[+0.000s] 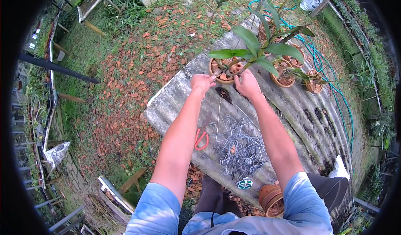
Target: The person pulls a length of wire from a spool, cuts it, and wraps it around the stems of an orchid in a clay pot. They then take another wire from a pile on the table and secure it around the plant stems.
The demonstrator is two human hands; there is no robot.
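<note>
A leafy green plant [250,47] stands in a round clay pot [227,82] filled with reddish shards, on a corrugated grey sheet [171,103]. At the pot's left rim is my left hand [203,83], its fingers pinched together; what they hold, if anything, is too small to tell. My right hand [247,84] is at the pot's right side, with its fingertips partly hidden by the plant's base. Below the pot lies a heap of thin metal wires [242,147]. Red-handled scissors [201,139] rest left of the wires.
More potted plants [284,78] stand to the right of the pot. Near my body are stacked clay pots [270,197] and a green-and-white round spool [245,183]. A teal hose [319,61] runs along the right. Brick shards cover the ground at left.
</note>
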